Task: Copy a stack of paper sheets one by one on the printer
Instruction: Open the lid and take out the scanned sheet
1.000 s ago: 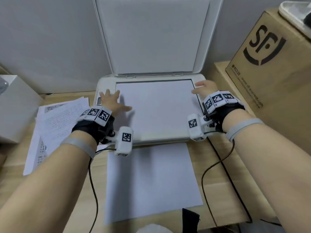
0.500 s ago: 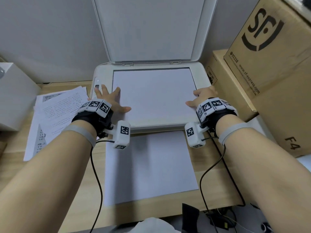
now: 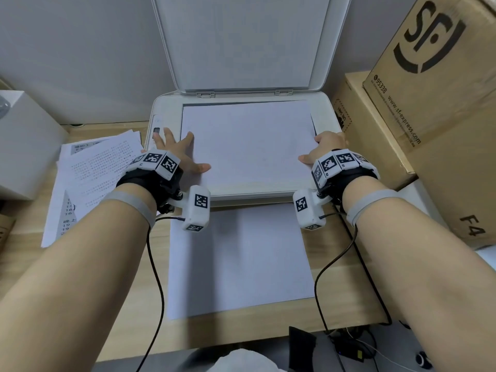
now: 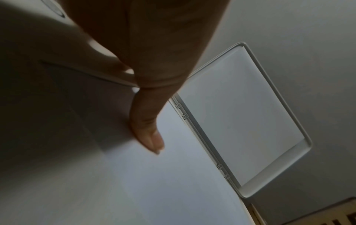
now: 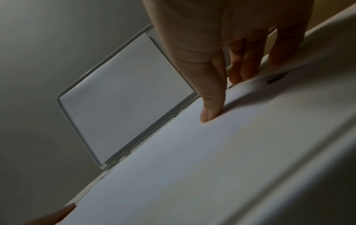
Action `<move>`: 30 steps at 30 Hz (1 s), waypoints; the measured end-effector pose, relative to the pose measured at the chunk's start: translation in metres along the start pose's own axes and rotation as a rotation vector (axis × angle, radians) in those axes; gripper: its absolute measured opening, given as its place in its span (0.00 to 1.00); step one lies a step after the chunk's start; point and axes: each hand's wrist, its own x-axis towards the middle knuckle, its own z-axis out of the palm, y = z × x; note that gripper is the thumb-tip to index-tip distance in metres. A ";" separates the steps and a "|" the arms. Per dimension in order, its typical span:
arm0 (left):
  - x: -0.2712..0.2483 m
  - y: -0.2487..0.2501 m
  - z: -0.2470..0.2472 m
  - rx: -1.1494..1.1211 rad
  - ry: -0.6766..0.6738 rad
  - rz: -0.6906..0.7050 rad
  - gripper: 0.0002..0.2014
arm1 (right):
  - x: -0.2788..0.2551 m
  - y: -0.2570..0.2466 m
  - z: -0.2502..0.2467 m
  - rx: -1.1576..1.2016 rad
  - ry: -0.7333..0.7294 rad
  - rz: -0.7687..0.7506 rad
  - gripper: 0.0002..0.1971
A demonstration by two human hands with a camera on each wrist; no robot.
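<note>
A: Head view first: a sheet (image 3: 247, 142) lies on the glass of the printer (image 3: 163, 108) with the lid (image 3: 241, 41) raised; does either hand grip it?

B: The left hand (image 3: 174, 154) lies spread, its fingers (image 3: 167, 135) straight on the printer's left border and the thumb flat on the sheet's left margin; nothing is pinched. The right hand (image 3: 326, 146) is at the opposite edge; the right wrist view shows its thumb on top of the sheet and its fingers (image 5: 238, 67) curled at the lifted edge, so it seems to hold that edge lightly.

A: Where is the stack?

B: Printed pages (image 3: 88, 181) fan out on the surface to the left of the left fingers; a blank-side sheet (image 3: 239, 259) rests on the surface nearer the person than both hands.

A: So how far along?

B: Mid-cycle, by appearance; one sheet is on the glass, but whether it is being squared or lifted off cannot be told; the lid is not yet shut, and how many pages are left cannot be told.
</note>
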 end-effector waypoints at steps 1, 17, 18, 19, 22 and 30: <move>0.000 0.000 0.000 0.000 -0.001 -0.001 0.48 | 0.000 -0.001 -0.001 -0.001 -0.014 0.015 0.30; -0.017 -0.005 0.011 -0.195 0.142 0.037 0.49 | -0.018 0.012 -0.002 0.614 0.156 -0.288 0.05; -0.020 -0.008 0.015 -0.358 0.193 0.064 0.50 | -0.024 0.014 -0.003 0.676 0.174 -0.316 0.05; -0.023 -0.010 0.018 -0.548 0.247 0.106 0.50 | -0.028 0.017 -0.004 0.738 0.192 -0.335 0.06; -0.038 -0.013 0.025 -1.066 0.377 0.169 0.44 | -0.041 0.027 -0.007 0.908 0.210 -0.380 0.08; -0.084 -0.034 0.046 -1.489 0.432 0.139 0.14 | -0.076 0.063 0.011 1.132 0.149 -0.294 0.10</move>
